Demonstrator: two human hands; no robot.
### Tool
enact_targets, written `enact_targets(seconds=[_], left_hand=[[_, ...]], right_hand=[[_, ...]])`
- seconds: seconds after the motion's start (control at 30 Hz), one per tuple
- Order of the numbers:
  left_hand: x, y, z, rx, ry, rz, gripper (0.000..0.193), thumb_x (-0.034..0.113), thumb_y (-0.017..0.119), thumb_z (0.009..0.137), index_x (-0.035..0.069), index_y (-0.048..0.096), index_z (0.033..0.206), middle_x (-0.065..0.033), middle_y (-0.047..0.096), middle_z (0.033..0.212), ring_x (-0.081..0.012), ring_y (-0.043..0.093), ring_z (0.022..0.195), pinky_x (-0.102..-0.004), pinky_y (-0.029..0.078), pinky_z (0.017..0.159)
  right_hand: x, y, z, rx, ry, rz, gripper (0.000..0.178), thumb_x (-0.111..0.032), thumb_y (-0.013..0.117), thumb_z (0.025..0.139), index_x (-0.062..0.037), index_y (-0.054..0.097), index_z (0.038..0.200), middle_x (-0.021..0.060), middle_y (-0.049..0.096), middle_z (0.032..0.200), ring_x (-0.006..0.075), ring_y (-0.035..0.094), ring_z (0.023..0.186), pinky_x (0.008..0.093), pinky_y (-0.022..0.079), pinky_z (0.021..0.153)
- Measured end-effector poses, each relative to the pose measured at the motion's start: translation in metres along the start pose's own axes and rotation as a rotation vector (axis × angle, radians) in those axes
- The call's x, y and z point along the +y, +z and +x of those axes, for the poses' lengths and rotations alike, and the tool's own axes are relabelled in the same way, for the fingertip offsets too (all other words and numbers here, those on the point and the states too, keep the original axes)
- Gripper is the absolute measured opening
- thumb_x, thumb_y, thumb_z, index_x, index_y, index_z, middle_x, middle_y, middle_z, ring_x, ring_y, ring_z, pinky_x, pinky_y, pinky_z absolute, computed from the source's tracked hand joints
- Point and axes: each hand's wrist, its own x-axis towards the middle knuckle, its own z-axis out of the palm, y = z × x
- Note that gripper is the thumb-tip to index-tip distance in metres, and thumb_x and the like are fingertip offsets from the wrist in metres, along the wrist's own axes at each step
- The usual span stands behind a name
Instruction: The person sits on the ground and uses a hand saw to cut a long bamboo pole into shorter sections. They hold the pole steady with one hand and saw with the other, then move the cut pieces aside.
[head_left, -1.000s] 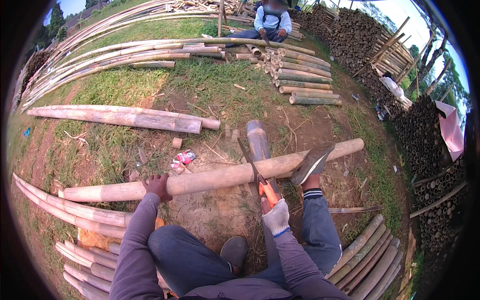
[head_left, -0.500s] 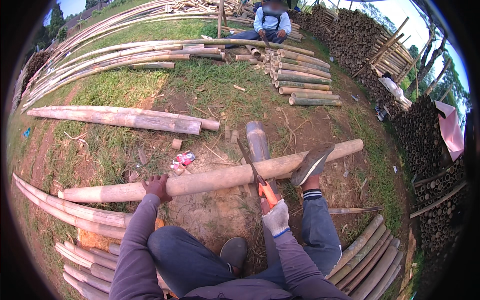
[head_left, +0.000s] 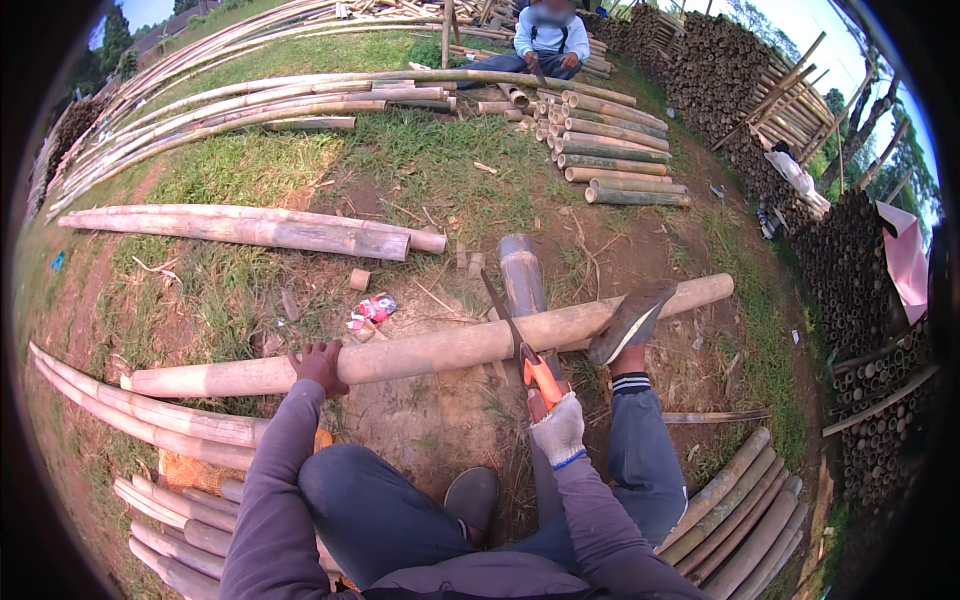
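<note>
A thick pale bamboo pole [head_left: 430, 357] lies crosswise before me, rising slightly to the right. My left hand [head_left: 320, 368] is wrapped over its left half from the near side. My right hand [head_left: 558, 430], in a white knit glove, is closed around the orange handle of a handsaw [head_left: 541, 380]. The saw's narrow dark blade stands across the pole, its tip pointing away to the upper left; how deep it sits cannot be seen. My right shoe [head_left: 630, 325] presses on the pole, right of the saw. A darker bamboo piece [head_left: 521, 275] runs beneath the pole.
Two bamboo poles [head_left: 250, 231] lie ahead on the left. Cut lengths are stacked ahead [head_left: 615, 150], at lower right [head_left: 735, 505] and at lower left [head_left: 180, 520]. A person in light blue [head_left: 550, 40] sits at the back. Tall bamboo stacks [head_left: 700, 75] line the right.
The whole view has shifted slightly to the right and up. Both hands, the saw and the pole keep nearly the same places relative to each other.
</note>
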Motion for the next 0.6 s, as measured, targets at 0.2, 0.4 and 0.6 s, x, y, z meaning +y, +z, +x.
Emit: enact_targets(seconds=[0.2, 0.4, 0.6], left_hand=[[-0.002, 0.001, 0.003, 0.014, 0.018, -0.03, 0.107, 0.038, 0.099, 0.058, 0.028, 0.049, 0.153, -0.0097, 0.054, 0.153, -0.0392, 0.045, 0.148, -0.0795, 0.02, 0.122], [-0.003, 0.004, 0.003, 0.03, 0.031, -0.064, 0.106, 0.036, 0.099, 0.059, 0.027, 0.049, 0.153, -0.0101, 0.055, 0.151, -0.0392, 0.045, 0.148, -0.0795, 0.021, 0.122], [-0.003, 0.005, 0.005, 0.026, 0.034, -0.048, 0.107, 0.037, 0.099, 0.059, 0.027, 0.049, 0.153, -0.0096, 0.056, 0.149, -0.0382, 0.046, 0.147, -0.0792, 0.022, 0.122]], right_hand=[[0.008, 0.003, 0.003, 0.045, -0.224, -0.037, 0.022, -0.015, 0.075, 0.1, -0.0011, 0.062, 0.112, 0.0038, 0.064, 0.076, 0.0122, 0.062, 0.062, 0.0327, 0.049, 0.057], [0.008, 0.003, 0.003, 0.003, -0.16, 0.026, 0.021, -0.014, 0.074, 0.101, -0.0015, 0.061, 0.112, 0.0033, 0.065, 0.078, 0.0116, 0.062, 0.064, 0.0311, 0.05, 0.057], [0.01, 0.004, 0.004, -0.011, -0.165, 0.062, 0.019, -0.014, 0.073, 0.102, -0.0023, 0.06, 0.11, 0.0022, 0.064, 0.078, 0.0108, 0.062, 0.064, 0.0302, 0.05, 0.058]])
